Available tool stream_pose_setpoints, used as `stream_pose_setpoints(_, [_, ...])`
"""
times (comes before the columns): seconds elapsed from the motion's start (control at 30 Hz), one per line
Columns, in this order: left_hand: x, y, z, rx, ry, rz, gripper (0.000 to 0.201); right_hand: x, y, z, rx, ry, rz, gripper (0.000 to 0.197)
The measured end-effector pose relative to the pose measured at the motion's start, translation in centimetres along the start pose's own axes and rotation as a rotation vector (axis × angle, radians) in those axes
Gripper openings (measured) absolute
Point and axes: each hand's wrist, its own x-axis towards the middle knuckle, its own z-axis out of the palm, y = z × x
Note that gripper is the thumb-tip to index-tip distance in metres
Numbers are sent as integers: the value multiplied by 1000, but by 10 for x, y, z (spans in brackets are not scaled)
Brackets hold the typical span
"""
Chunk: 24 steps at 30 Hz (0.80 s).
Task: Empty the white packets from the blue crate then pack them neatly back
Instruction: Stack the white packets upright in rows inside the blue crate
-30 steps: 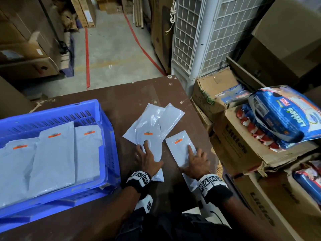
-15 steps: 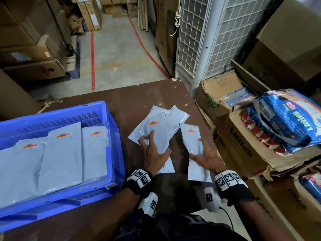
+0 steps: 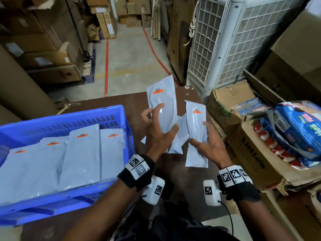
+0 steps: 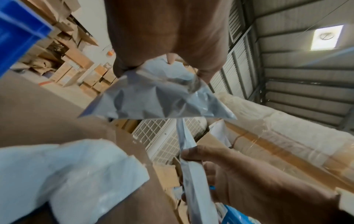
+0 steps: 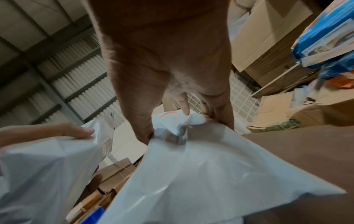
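The blue crate (image 3: pixel 66 117) sits on the left of the brown table (image 3: pixel 173 180), with several white packets (image 3: pixel 81 157) lying flat inside it. My left hand (image 3: pixel 159 126) grips one white packet (image 3: pixel 161 105) with an orange label and holds it upright above the table. My right hand (image 3: pixel 203 138) grips a second labelled packet (image 3: pixel 196 119), also raised. Another packet (image 3: pixel 179 134) shows between the two hands, lower down. The left wrist view shows my left fingers (image 4: pixel 203 75) pinching the crumpled packet (image 4: pixel 153 98). In the right wrist view my right hand (image 5: pixel 184 118) clasps its packet (image 5: pixel 201 166).
Open cardboard boxes (image 3: pixel 231 103) and blue product bags (image 3: pixel 298 129) crowd the table's right edge. A white grilled cooler unit (image 3: pixel 234 40) stands behind them. Stacked cartons (image 3: pixel 43 49) line the far left, beyond a concrete floor with red lines (image 3: pixel 106 66).
Both hands were pressing packets flat on the table a second ago. They have since gripped one packet each and lifted them upright off the table.
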Motion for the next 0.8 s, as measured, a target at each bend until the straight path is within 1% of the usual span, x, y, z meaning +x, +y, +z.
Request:
stream_pose_setpoints(0.1, [18, -3, -34, 46, 51, -9, 73, -2, -39, 9, 16, -10, -69, 87])
stream_pose_setpoints(0.23, [34, -12, -81, -48, 62, -36, 71, -7, -87, 31, 66, -19, -181, 79])
stream_pose_setpoints(0.33, [43, -30, -126, -12, 93, -60, 71, -9, -124, 57, 68, -67, -265, 78])
stream_pose_setpoints(0.53, [46, -68, -217, 72, 142, -164, 67, -18, -194, 127, 41, -210, -348, 91])
stream_pose_setpoints(0.67, [35, -96, -268, 153, 147, -244, 66, -32, -229, 173, -24, -294, -360, 82])
stream_pose_setpoints(0.8, [25, -125, -310, 205, 120, -382, 66, -44, -251, 211, -140, -402, -346, 88])
